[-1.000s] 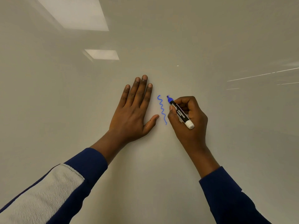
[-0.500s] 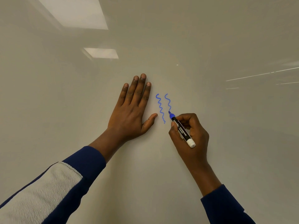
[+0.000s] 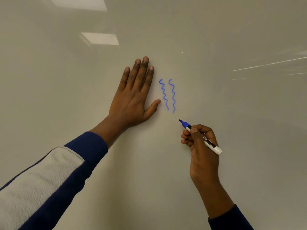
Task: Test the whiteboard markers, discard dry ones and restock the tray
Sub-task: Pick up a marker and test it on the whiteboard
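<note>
So from my feed, the glossy white whiteboard (image 3: 232,146) fills pretty much the whole view, with a couple of ceiling light reflections (image 3: 99,38) up around 11 o'clock. Left arm comes in from 8 o'clock in a navy sleeve with a grey fleece panel (image 3: 41,180). The left hand (image 3: 132,100) is spread flat, palm pressed on the board just left of centre, fingers straight and close together, thumb out toward 3 o'clock, holding nothing. The right hand (image 3: 201,146) sits at about 5 o'clock from centre, curled tight around the black-barrelled blue whiteboard marker (image 3: 201,137), uncapped, tip aimed at 10 o'clock; whether it touches the board I can't tell. Two wavy blue lines (image 3: 167,95) sit side by side between the thumb and the marker tip, tip just below them.
</note>
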A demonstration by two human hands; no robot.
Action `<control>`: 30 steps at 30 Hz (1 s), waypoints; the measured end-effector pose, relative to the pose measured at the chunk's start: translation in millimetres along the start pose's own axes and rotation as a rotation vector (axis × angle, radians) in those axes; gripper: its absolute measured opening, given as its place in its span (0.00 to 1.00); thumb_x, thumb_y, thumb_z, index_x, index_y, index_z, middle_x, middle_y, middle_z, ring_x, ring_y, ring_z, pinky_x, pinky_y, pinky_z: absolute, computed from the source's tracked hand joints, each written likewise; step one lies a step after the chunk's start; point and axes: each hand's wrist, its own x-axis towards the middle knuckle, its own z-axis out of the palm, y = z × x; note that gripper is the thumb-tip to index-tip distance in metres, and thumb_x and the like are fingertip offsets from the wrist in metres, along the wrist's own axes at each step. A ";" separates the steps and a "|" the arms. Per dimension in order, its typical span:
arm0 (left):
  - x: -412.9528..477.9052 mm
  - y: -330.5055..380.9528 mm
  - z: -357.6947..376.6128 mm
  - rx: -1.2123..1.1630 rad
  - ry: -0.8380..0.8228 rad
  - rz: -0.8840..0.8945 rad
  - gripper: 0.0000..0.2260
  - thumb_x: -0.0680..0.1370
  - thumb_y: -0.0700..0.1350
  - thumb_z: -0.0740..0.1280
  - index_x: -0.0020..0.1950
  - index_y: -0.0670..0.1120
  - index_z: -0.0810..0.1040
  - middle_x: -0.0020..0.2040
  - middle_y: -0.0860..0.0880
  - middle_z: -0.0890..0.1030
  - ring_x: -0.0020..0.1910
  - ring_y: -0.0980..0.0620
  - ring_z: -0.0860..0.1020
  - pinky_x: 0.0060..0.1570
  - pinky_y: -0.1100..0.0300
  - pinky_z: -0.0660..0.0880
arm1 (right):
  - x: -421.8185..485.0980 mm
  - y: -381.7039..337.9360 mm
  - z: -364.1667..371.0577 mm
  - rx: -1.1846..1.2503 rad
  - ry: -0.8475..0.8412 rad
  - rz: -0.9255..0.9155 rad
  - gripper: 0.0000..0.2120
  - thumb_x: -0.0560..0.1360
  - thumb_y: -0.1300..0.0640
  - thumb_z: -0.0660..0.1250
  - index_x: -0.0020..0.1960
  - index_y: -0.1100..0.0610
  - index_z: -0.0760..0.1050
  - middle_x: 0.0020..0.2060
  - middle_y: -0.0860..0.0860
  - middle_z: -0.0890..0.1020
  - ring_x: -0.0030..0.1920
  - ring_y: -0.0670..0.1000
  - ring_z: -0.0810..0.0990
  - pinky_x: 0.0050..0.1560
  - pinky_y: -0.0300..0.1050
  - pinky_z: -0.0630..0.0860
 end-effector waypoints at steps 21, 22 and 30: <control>-60.5 30.4 -5.3 -0.157 -0.062 -0.063 0.37 0.82 0.62 0.56 0.82 0.39 0.50 0.82 0.37 0.49 0.82 0.39 0.47 0.79 0.41 0.48 | -37.5 9.1 -11.0 0.091 -0.165 0.175 0.18 0.70 0.48 0.71 0.56 0.58 0.77 0.41 0.57 0.84 0.41 0.54 0.84 0.42 0.44 0.82; -68.3 34.5 -5.5 -0.170 -0.074 -0.065 0.37 0.82 0.62 0.56 0.82 0.39 0.50 0.82 0.37 0.49 0.82 0.39 0.47 0.79 0.41 0.48 | -40.3 10.2 -12.6 0.090 -0.173 0.185 0.17 0.73 0.49 0.71 0.56 0.58 0.78 0.42 0.57 0.85 0.42 0.54 0.84 0.43 0.44 0.82; -145.4 66.4 -4.9 -0.285 -0.217 -0.098 0.37 0.82 0.60 0.57 0.82 0.38 0.51 0.82 0.37 0.49 0.82 0.39 0.47 0.79 0.40 0.49 | -71.3 23.3 -43.9 0.066 -0.227 0.323 0.21 0.79 0.50 0.56 0.63 0.60 0.78 0.51 0.60 0.85 0.47 0.56 0.84 0.48 0.46 0.82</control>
